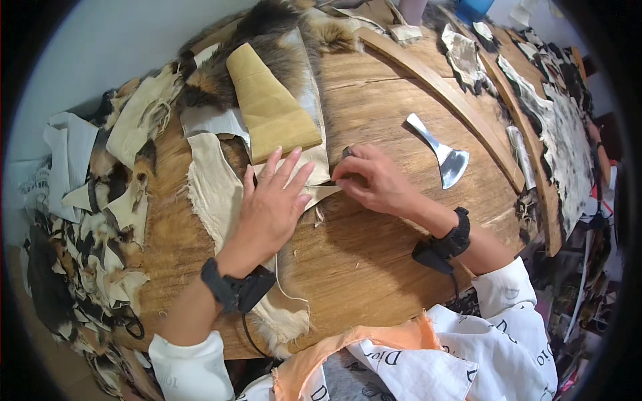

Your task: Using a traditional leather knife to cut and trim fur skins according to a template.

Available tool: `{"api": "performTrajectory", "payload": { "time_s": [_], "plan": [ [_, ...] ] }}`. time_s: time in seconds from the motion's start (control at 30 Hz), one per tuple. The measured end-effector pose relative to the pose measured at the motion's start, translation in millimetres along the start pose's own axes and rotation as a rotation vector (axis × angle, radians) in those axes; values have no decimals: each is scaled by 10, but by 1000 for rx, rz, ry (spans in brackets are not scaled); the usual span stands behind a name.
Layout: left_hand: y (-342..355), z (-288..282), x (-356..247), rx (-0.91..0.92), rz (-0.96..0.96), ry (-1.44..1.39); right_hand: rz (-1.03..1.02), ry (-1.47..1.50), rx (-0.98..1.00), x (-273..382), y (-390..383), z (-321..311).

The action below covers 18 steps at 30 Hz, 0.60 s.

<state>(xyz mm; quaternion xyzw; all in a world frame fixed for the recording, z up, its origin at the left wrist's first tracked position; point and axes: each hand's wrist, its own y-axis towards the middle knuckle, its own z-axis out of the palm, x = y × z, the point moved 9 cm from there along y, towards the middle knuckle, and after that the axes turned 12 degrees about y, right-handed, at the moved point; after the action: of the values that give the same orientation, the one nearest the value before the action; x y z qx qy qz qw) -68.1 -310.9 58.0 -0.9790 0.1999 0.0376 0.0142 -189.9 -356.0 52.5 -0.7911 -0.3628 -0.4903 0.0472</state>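
Note:
My left hand (pixel 267 207) lies with fingers spread on pale hide pieces (pixel 217 194), just below a yellow paper pattern (pixel 271 100). My right hand (pixel 371 177) is closed around a small dark tool (pixel 347 153) at the right edge of the pale hide, a little right of my left fingers; the tool is mostly hidden by my fingers. Brown and black fur (pixel 221 73) shows behind the pattern. A metal blade with a broad curved end (pixel 452 164) lies on the wooden board (pixel 374 267) to the right of my right hand.
Fur and hide scraps (pixel 107 227) pile along the left. Long wooden strips (pixel 441 93) and a speckled hide (pixel 568 167) lie along the right. A blue container (pixel 471 10) stands at the back. Another person's arm (pixel 598 144) shows at the far right edge.

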Motion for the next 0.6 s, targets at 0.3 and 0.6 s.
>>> {"api": "performTrajectory", "payload": {
  "time_s": [0.3, 0.6],
  "plan": [
    [18, 342, -25, 118, -6, 76, -41, -108, 1, -8, -18, 90],
    [-9, 296, -22, 92, 5, 113, -18, -239, -14, -70, 63, 151]
  ]
}}
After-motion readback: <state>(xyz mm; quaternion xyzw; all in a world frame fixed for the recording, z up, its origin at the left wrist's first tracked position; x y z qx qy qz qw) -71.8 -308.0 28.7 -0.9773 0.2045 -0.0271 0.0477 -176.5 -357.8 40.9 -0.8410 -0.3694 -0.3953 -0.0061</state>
